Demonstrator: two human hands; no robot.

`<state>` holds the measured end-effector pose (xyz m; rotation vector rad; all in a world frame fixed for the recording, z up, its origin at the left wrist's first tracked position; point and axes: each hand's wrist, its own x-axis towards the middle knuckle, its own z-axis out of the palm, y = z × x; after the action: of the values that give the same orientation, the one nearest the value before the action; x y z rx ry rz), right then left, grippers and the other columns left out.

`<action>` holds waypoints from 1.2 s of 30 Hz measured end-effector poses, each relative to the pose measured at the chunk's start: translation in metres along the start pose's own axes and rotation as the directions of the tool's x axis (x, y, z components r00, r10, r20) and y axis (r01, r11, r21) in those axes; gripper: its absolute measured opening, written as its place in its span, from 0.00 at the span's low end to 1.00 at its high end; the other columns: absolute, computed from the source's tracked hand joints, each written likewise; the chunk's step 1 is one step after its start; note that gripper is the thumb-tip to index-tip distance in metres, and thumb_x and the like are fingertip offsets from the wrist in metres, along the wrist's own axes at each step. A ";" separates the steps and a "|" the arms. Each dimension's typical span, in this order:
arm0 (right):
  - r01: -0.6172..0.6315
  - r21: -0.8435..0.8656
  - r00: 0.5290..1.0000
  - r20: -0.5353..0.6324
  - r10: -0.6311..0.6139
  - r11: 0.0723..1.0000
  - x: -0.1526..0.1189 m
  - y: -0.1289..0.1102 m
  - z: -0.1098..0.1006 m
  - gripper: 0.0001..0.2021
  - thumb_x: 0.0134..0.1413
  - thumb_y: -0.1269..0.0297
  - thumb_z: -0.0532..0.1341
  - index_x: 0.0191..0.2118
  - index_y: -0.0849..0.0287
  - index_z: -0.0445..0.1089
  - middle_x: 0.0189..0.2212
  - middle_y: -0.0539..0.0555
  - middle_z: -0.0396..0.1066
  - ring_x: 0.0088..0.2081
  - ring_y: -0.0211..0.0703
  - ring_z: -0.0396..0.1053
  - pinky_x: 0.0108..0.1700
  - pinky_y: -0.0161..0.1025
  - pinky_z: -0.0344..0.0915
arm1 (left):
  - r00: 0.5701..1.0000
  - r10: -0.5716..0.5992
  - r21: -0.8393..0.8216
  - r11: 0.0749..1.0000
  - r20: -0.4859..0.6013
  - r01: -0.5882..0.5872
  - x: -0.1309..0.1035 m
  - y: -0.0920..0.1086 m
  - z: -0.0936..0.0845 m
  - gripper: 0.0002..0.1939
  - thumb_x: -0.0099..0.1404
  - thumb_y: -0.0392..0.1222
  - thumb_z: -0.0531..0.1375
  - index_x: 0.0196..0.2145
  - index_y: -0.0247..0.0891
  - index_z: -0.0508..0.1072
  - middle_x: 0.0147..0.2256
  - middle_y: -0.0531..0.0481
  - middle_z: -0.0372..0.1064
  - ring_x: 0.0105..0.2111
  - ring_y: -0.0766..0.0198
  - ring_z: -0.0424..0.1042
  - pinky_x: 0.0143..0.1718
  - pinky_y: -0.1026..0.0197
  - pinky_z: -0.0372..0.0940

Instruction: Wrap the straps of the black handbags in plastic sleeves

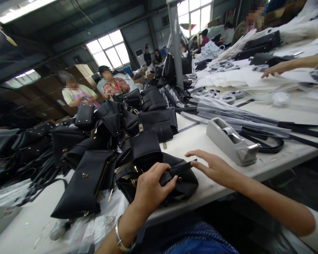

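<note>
Black handbag (pixel 187 183) is lying at the near edge of a pale table (pixel 192 139), directly in front of the person. At the far left, dark bags (pixel 34 144) are crowding together in a heap, and behind them a co-worker in a pink apron (pixel 79 94) is standing. Nearer, a flat black bag with a gold clasp (pixel 81 183) is leaning over clear plastic wrapping (pixel 91 227). Further right, the person's left hand (pixel 155 181) is curling over the handbag, its thumb and fingers closing on a black strap (pixel 181 170). The strap's free end is pointing towards the right hand (pixel 213 165), whose thumb and forefinger are spreading well apart beside that end; whether the thumb is touching it, one cannot tell. Beyond that hand a grey tape dispenser (pixel 231 143) is sitting on the table, with plastic-wrapped straps (pixel 241 118) lying behind it. At the far right, another person's hand (pixel 277 68) is reaching over white sheets (pixel 243 79).
</note>
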<state>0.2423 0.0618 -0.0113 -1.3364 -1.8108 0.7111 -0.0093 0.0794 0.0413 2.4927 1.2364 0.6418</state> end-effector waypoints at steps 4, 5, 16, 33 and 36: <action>0.007 0.132 1.000 0.012 -0.009 0.991 -0.001 -0.023 0.021 0.05 0.59 0.61 0.63 0.40 0.55 0.72 0.38 0.50 0.74 0.42 0.46 0.70 0.45 0.39 0.62 | 1.000 -0.017 0.000 1.000 -0.002 0.017 -0.008 0.003 0.000 0.09 0.63 0.42 0.64 0.42 0.43 0.72 0.38 0.53 0.73 0.36 0.61 0.74 0.37 0.62 0.64; -0.020 0.155 1.000 0.010 0.019 0.988 -0.001 -0.024 0.024 0.05 0.58 0.61 0.63 0.37 0.55 0.72 0.35 0.49 0.74 0.40 0.45 0.70 0.43 0.38 0.62 | 1.000 -0.020 -0.003 1.000 -0.003 0.020 -0.009 0.004 -0.001 0.09 0.63 0.42 0.64 0.42 0.43 0.72 0.38 0.53 0.73 0.36 0.62 0.74 0.37 0.62 0.64; -0.137 0.239 0.989 0.081 0.121 0.961 0.009 -0.009 0.028 0.10 0.56 0.57 0.60 0.33 0.57 0.73 0.32 0.50 0.74 0.37 0.47 0.69 0.41 0.40 0.60 | 0.998 -0.054 -0.040 0.998 -0.021 0.054 -0.010 0.006 0.001 0.08 0.62 0.40 0.64 0.40 0.42 0.72 0.36 0.53 0.72 0.35 0.62 0.74 0.37 0.62 0.64; -0.055 0.315 0.997 0.066 0.036 0.948 0.001 -0.029 0.028 0.05 0.58 0.60 0.64 0.35 0.55 0.75 0.33 0.49 0.76 0.38 0.45 0.72 0.42 0.38 0.62 | 0.968 -0.243 -0.187 0.950 0.061 0.250 -0.017 0.019 -0.010 0.11 0.64 0.45 0.63 0.42 0.41 0.73 0.38 0.49 0.74 0.38 0.58 0.74 0.40 0.58 0.67; -0.055 0.307 0.996 0.088 0.029 0.950 0.005 -0.033 0.029 0.05 0.57 0.61 0.64 0.34 0.56 0.75 0.32 0.48 0.76 0.36 0.44 0.71 0.40 0.37 0.62 | 0.910 -0.380 -0.379 0.827 0.166 0.414 -0.018 0.014 -0.010 0.13 0.65 0.49 0.62 0.41 0.38 0.70 0.35 0.49 0.74 0.34 0.59 0.75 0.34 0.60 0.68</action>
<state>0.2001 0.0565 0.0004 -1.1534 -1.6543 1.0401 -0.0145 0.0577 0.0510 1.8281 1.3712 0.6020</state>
